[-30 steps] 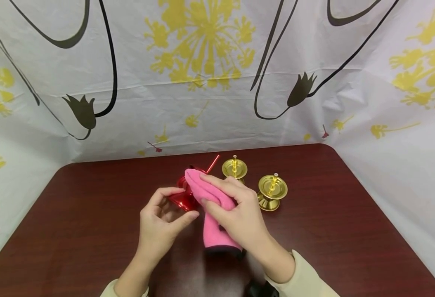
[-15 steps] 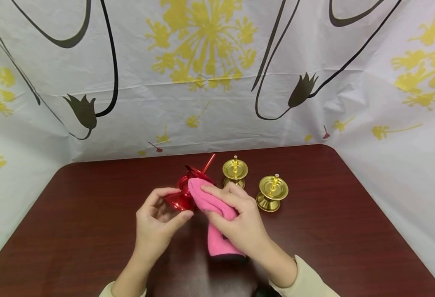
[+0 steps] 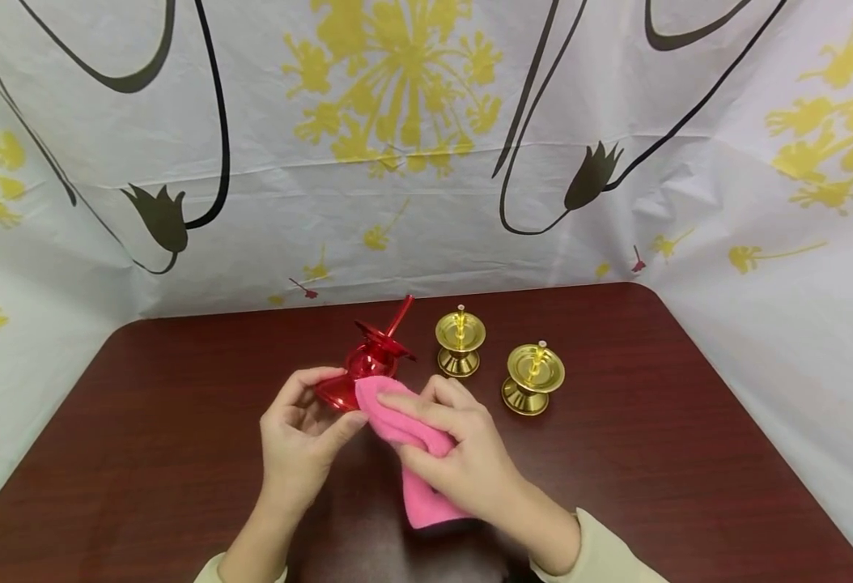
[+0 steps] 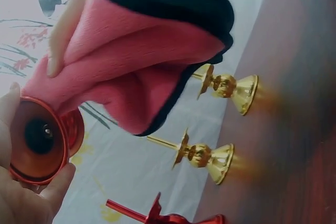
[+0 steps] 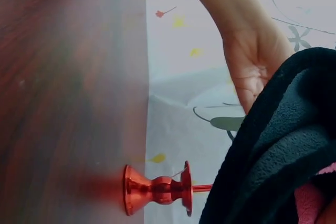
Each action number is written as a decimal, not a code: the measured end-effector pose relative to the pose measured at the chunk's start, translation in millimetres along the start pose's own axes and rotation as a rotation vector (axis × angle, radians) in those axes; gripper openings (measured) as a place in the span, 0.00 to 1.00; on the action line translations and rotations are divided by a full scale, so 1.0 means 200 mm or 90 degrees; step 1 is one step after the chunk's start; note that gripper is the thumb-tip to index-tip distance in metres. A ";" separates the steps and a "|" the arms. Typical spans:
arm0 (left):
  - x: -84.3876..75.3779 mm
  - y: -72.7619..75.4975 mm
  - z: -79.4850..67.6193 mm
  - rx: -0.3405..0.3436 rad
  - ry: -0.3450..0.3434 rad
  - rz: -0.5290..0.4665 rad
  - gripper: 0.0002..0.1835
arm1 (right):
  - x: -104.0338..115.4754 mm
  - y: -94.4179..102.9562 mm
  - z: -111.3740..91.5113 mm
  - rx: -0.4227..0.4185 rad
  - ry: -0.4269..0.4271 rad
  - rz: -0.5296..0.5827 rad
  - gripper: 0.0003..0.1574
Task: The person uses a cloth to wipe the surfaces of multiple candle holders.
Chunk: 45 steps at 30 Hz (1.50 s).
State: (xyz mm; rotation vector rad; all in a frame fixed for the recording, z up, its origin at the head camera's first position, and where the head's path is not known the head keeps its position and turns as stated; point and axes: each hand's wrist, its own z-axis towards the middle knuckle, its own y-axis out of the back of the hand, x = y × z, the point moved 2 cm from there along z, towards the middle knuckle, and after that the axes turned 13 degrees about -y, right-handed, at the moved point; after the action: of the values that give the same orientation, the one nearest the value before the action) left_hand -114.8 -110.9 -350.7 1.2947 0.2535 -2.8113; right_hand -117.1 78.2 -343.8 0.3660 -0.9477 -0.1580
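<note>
My left hand grips a shiny red candle holder by the rim of its round base, holding it above the table. It tilts, its thin spike pointing up and to the right in the head view. The left wrist view looks into its hollow base. My right hand pinches a folded pink cloth with a dark edge. The cloth's tip lies against the held holder near its base and covers part of it. Another red candle holder stands upright on the table in the right wrist view.
Two gold candle holders stand upright on the dark red wooden table, right of the held one. A white sheet with printed flowers hangs behind the table and at both sides.
The cloth has slid from the upper part of the red candle holder down toward its base, uncovering the dish. Left hand and holder have shifted slightly left. The gold holders have not moved.
</note>
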 end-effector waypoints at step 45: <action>-0.03 0.04 0.01 0.203 -0.172 0.143 0.38 | 0.08 0.08 0.00 0.053 -0.025 -0.125 0.28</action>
State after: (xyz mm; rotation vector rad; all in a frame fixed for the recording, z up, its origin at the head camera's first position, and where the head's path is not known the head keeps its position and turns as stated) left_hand -112.5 -120.2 -346.4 0.8935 -0.3401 -2.8585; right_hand -107.3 88.2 -325.8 0.5345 -0.9579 -0.3060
